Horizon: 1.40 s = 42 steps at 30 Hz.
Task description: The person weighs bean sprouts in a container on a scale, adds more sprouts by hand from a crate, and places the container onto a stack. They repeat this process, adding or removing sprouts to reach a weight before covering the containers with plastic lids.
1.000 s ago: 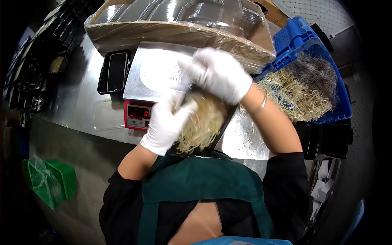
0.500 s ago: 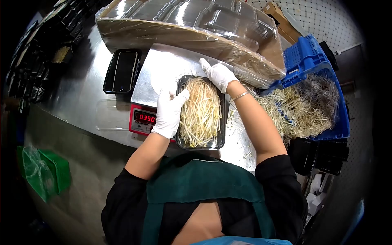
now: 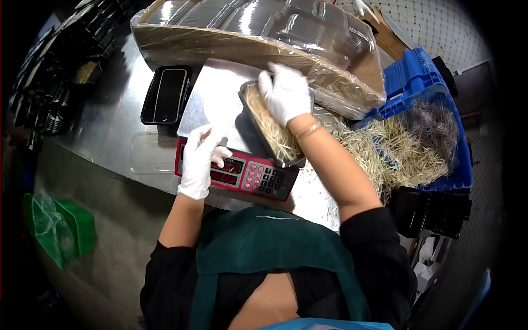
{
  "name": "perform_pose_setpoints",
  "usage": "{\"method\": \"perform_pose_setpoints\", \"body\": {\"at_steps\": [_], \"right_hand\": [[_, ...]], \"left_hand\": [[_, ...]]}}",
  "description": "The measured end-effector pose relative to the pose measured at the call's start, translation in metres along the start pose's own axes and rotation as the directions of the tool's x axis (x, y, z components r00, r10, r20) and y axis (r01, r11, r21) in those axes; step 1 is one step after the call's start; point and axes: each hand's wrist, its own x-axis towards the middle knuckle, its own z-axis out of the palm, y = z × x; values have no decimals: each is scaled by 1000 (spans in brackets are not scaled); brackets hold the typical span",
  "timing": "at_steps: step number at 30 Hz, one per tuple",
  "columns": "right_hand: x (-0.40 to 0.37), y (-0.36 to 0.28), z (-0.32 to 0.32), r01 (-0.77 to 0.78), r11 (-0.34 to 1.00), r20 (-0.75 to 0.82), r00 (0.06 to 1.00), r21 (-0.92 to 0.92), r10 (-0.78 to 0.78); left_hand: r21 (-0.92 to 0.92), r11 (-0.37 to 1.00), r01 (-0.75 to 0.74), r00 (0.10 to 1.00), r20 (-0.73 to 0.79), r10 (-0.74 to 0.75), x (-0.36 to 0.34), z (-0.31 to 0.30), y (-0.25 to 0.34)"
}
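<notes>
A black plastic tray [image 3: 257, 125] of bean sprouts [image 3: 268, 124] is tilted over the scale's steel plate [image 3: 212, 93], its left wall showing. My gloved right hand [image 3: 289, 93] grips the tray's far right part, with the thumb over the sprouts; the fingertips are smeared and partly hidden. My gloved left hand [image 3: 201, 157] is apart from the tray, beside the red scale's display [image 3: 225, 171], fingers loosely spread and holding nothing. The keypad of the scale [image 3: 267, 179] shows below the tray.
Left of the scale sit a black tray with a phone-like slab [image 3: 168, 96] and a clear lid [image 3: 148, 154]. A wrapped carton of clear lids [image 3: 231, 49] stands behind. Loose sprouts spill from a blue crate [image 3: 459, 159] at right. Stacked black trays [image 3: 44, 93] line the far left. Another gloved hand [image 3: 361, 7] shows at the top.
The sprout tray has moved away from me and tilted, uncovering the keypad. My left hand has let go of it and moved left. My right hand has shifted over its far part.
</notes>
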Motion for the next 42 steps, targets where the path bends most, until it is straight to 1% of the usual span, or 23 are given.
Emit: {"method": "perform_pose_setpoints", "body": {"at_steps": [3,5,7,9,10,13,14,16,17,18,20,21,23,25,26,27,29,30,31,33,35,38,42], "right_hand": [[2,-3,8,-23,995,-134,991,-97,10],[5,6,-6,-46,974,-129,989,221,76],[7,54,3,162,825,-308,951,541,16],[-47,60,-67,-13,397,-101,959,918,266],[-78,82,-84,74,578,-207,964,812,167],[-173,138,-92,-129,481,-199,795,867,573],[-204,168,-90,-328,413,-63,714,849,697],[-249,208,-79,-391,368,-30,650,843,759],[-251,199,-82,-398,367,-56,611,841,790],[-259,207,-76,-325,323,-1,704,889,710],[-254,203,-68,-254,276,40,799,927,601],[-249,189,-67,-302,314,75,817,900,571],[-242,160,-62,-308,383,63,843,871,535],[-238,134,-63,-343,479,31,837,808,546],[-238,127,-60,-349,483,24,829,803,559],[-241,124,-56,-355,487,14,818,798,575],[-253,133,-47,-448,470,118,808,760,578],[-260,131,-37,-456,421,132,785,784,605],[-261,126,-26,-466,369,151,760,804,632],[-253,95,-19,-437,277,173,746,856,643],[-242,73,-12,-512,293,226,727,807,648],[-231,47,-13,-485,375,158,753,790,639],[-237,24,-28,-586,523,79,709,618,701]], "left_hand": [[-37,999,4,1000,24,-3,-22,-9,-5],[-86,996,6,1000,28,-4,-30,-13,-7],[-2,999,-48,995,-86,48,-38,-25,-1],[-28,989,-146,981,-135,141,-42,-62,-5],[-6,983,-182,961,-211,177,-48,-77,-6],[14,973,-231,925,-308,224,-59,-101,-12],[-16,977,-213,966,-152,208,-61,-76,-4],[116,966,-231,963,165,211,-51,-36,-31],[252,845,-471,815,490,308,-54,-3,-18],[79,987,142,946,281,-159,-54,33,-22],[152,981,122,965,212,-153,-41,75,-11],[-77,979,187,966,198,-169,-30,85,-15],[-134,962,237,922,344,-179,-14,76,-19],[-210,944,256,937,294,-189,-6,47,-5],[17,986,-167,951,266,157,-4,19,3],[238,800,-550,823,318,471,0,-13,9],[288,558,-779,627,330,705,14,-77,20],[74,834,-547,836,98,540,24,-110,29],[-214,942,-258,966,-58,251,35,-139,39],[-450,843,-294,954,-190,231,62,-172,89],[-175,916,-362,908,-289,304,125,-250,101],[-162,836,-524,764,-524,377,226,-315,142],[-73,975,-212,813,-567,134,273,-344,193]]}}
